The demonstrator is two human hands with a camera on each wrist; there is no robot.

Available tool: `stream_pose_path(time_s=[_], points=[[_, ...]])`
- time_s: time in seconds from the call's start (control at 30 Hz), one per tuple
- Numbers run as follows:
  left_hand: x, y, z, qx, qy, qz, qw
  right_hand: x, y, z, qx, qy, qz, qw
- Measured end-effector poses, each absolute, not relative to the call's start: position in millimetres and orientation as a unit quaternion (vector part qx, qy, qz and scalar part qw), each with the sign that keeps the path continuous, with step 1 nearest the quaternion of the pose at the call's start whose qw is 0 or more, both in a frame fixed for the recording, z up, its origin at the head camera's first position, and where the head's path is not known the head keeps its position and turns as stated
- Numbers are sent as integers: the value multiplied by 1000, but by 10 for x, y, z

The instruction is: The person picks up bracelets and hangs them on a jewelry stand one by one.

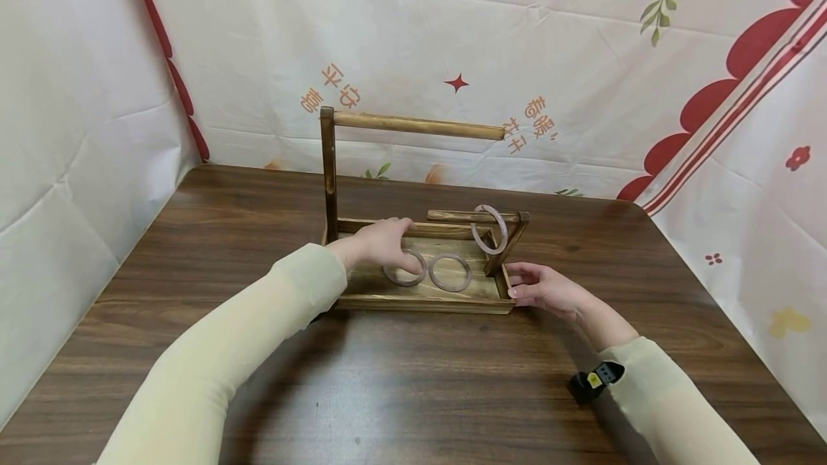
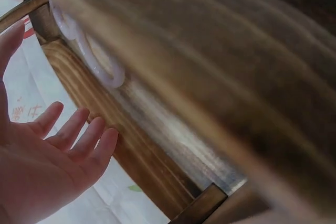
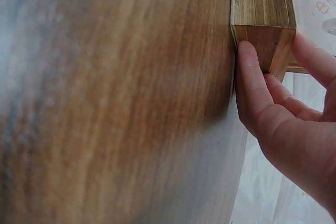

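Observation:
A wooden display stand (image 1: 426, 303) has a shallow tray base, a tall post with a long bar, and a shorter arm. One pale purple bangle (image 1: 505, 232) hangs on the short bar (image 1: 452, 217). Two similar bangles lie in the tray, a left bangle (image 1: 405, 284) and a right bangle (image 1: 450, 289). My left hand (image 1: 382, 241) is over the tray, its thumb close to the left bangle and partly covering it. In the left wrist view its fingers (image 2: 79, 129) are spread, holding nothing. My right hand (image 1: 549, 289) holds the tray's right end, fingers (image 3: 251, 72) against the outer wall.
The long upper bar (image 1: 420, 125) extends above and behind my left hand. A dark wood-grain table (image 1: 413, 386) carries the stand. Behind it hangs a printed white cloth (image 1: 400, 34). A black device (image 1: 594, 380) is strapped at my right wrist.

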State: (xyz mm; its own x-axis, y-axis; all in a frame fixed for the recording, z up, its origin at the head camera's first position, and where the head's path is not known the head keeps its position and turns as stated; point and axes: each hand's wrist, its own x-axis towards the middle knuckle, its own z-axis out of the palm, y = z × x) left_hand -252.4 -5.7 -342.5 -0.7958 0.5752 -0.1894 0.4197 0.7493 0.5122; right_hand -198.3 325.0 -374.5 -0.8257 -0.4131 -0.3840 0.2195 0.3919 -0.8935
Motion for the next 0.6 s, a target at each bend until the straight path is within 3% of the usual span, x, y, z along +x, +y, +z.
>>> stream_pose_path(time_s=[0.6], points=[[-2488, 29, -3567, 271, 934, 162, 166, -1983, 3244, -3734, -63, 783, -548, 289]])
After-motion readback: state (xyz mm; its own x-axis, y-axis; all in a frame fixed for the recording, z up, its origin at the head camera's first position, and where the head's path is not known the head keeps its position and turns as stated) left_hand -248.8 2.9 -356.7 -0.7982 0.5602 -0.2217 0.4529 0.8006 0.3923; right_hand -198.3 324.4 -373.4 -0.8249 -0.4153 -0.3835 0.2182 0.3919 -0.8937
